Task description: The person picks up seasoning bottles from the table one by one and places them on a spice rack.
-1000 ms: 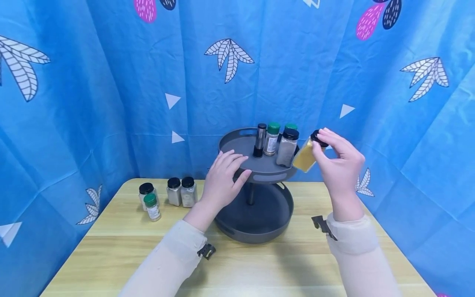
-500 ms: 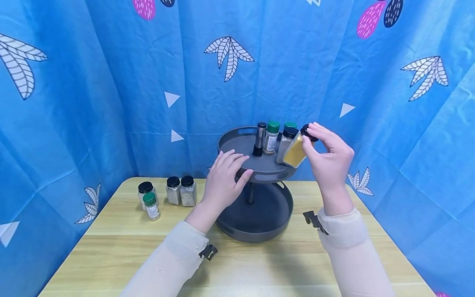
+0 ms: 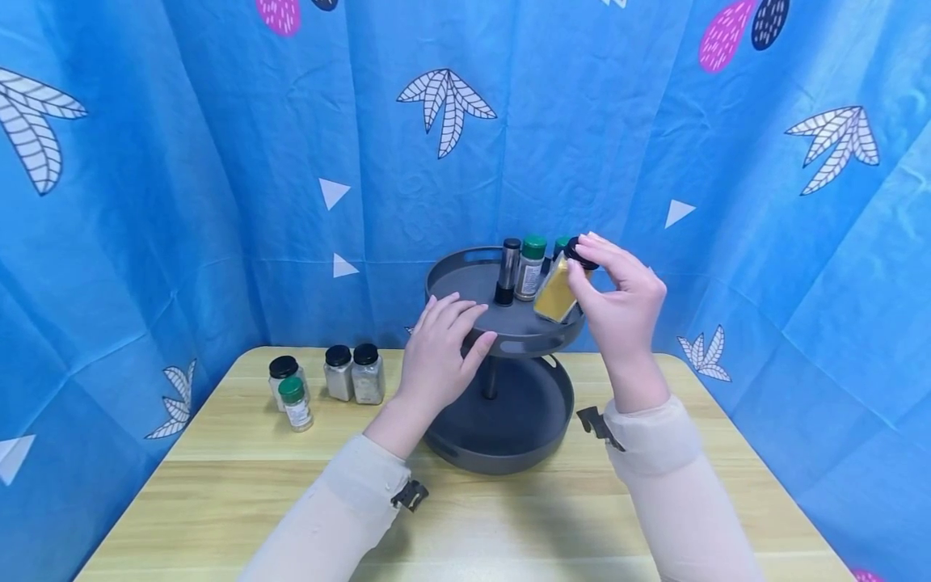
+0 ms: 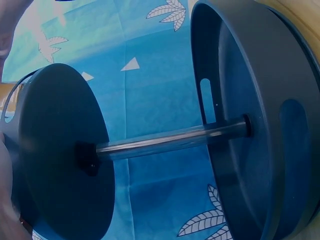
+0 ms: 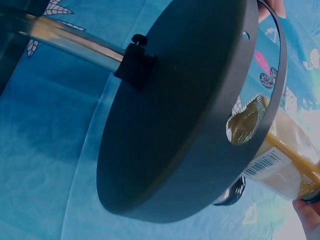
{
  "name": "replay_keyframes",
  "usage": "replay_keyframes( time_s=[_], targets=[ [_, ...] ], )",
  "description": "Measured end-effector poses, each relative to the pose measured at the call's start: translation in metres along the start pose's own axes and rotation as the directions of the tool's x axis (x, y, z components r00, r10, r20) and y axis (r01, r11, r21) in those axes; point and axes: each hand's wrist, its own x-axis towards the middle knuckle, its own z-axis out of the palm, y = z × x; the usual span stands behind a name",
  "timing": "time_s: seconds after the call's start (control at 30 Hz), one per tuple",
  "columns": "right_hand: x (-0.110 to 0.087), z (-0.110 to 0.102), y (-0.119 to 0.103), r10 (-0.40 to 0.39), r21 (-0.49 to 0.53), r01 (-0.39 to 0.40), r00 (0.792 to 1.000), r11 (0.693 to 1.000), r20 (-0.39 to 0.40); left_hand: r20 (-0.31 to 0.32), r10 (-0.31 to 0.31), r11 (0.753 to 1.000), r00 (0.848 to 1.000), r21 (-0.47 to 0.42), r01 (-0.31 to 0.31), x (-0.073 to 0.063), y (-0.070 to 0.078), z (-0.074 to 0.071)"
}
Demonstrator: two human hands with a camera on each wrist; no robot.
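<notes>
My right hand (image 3: 621,303) pinches a clear spice jar of yellow powder (image 3: 556,293) by its black lid. The jar leans over the right side of the upper tray (image 3: 509,343) of a dark grey two-tier turntable. In the right wrist view, the base of the jar (image 5: 243,127) shows through the tray's handle slot. A grinder-like black cylinder (image 3: 507,273) and a green-capped jar (image 3: 532,271) stand on that tray, with another green cap (image 3: 561,244) partly hidden behind the yellow jar. My left hand (image 3: 436,352) touches the tray's left rim, fingers extended.
On the wooden table (image 3: 291,493), to the left, stand black-lidded jars (image 3: 368,376) and a small green-capped jar (image 3: 296,406). The lower tray (image 3: 502,416) sits under the upper one on a central post (image 4: 165,142). A blue patterned curtain (image 3: 291,145) hangs behind.
My right hand has carried the yellow jar leftward from outside the upper tray's rim to over it, where it now covers the black-lidded jar there. The left hand stays at the rim.
</notes>
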Motion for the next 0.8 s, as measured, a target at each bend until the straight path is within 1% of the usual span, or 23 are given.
replay_keyframes(
  time_s=[0.1, 0.47, 0.8],
  targets=[
    [-0.001, 0.005, 0.002, -0.006, -0.012, 0.006, 1.0, 1.0, 0.014, -0.004, 0.0, 1.0, 1.0, 0.0, 0.0, 0.0, 0.0, 0.0],
    [-0.007, 0.02, 0.01, -0.037, -0.075, 0.047, 0.992, 0.996, 0.119, -0.009, 0.003, 1.0, 1.0, 0.008, -0.003, 0.0, 0.001, 0.001],
    [-0.014, 0.029, 0.02, -0.046, -0.108, 0.064, 0.985, 0.992, 0.164, -0.015, 0.008, 1.0, 1.0, 0.01, -0.008, 0.0, 0.001, 0.002]
  ],
)
